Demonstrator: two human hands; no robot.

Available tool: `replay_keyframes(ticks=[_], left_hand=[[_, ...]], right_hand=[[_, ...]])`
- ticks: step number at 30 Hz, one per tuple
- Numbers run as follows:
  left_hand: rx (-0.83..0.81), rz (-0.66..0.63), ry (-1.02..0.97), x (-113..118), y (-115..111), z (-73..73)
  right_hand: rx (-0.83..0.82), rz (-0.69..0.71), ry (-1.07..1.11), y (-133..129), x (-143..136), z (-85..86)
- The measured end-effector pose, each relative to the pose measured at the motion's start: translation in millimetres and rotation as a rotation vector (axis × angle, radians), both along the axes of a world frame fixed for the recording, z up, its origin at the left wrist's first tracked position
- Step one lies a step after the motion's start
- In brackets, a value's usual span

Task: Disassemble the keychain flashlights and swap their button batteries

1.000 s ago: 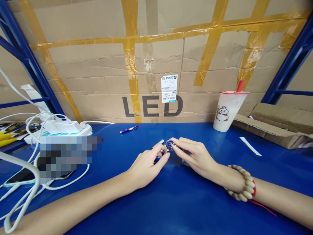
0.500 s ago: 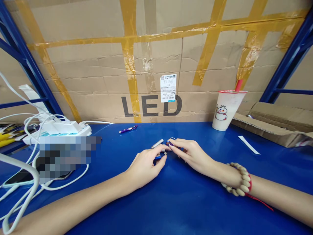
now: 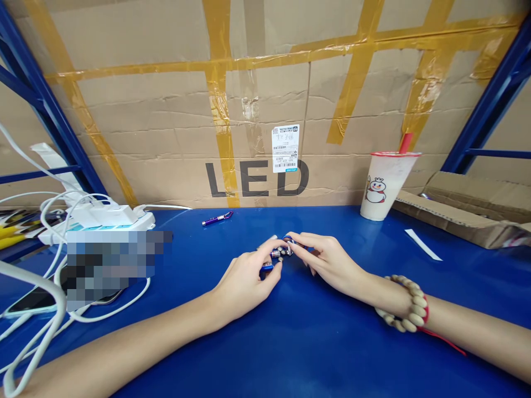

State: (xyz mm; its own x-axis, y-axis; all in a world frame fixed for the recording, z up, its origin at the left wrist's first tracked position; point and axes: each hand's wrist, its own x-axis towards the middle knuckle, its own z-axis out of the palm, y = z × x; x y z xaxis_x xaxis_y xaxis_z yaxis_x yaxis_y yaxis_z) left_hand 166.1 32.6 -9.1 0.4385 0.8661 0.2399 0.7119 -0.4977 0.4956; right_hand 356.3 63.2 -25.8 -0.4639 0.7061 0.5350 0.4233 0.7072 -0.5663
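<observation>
1. Head view: left hand [image 3: 244,282] and right hand [image 3: 332,262] meet near the middle of the blue desk top [image 3: 290,342], fingertips pinched together on a small blue-and-silver metal keychain torch [image 3: 279,254] with a ring at its right end.
2. Left thumb and forefinger clamp the torch body; right fingers pinch the ring end. It sits just above the desk surface.
3. Handling, judged: light, stiff, smooth metal, likely slippery; tiny loose parts could drop. Best held round the barrel, not the ring.
4. A similar purple keychain torch [image 3: 217,219] lies near the back edge, untouched.
5. Writing: brown taped cardboard box [image 3: 166,138] reads "LED"; its white barcode label [image 3: 285,148] is too small to read. White plastic cup with cartoon snowman [image 3: 388,185] at back right.
</observation>
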Motion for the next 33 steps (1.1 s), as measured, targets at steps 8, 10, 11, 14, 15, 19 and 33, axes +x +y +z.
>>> replay_keyframes(ticks=[8, 10, 11, 14, 15, 19, 33], left_hand=[[0.031, -0.028, 0.017, -1.0, -0.1, -0.6], [0.029, -0.025, -0.012, -0.9, -0.7, -1.6], [0.024, -0.013, -0.034, -0.9, -0.7, -2.2], [0.010, 0.048, -0.109, -1.0, 0.6, -4.2], [0.007, 0.055, -0.127, -1.1, 1.2, -4.7], [-0.017, -0.008, -0.186, -1.8, 3.0, -6.0], [-0.057, -0.125, -0.280, -0.9, 3.0, -2.2]], right_hand=[[-0.038, -0.023, 0.041, 1.9, -0.1, -1.9], [-0.074, -0.031, 0.063, 2.0, -0.1, -2.7], [-0.091, -0.031, 0.077, 1.6, -0.2, -2.8], [-0.090, 0.003, 0.087, -1.3, -1.0, -1.4], [-0.060, 0.020, 0.075, -2.7, -1.3, -0.4], [0.134, 0.058, 0.001, -7.7, -2.7, 4.0], [0.327, 0.087, -0.063, -8.4, -5.4, 3.3]])
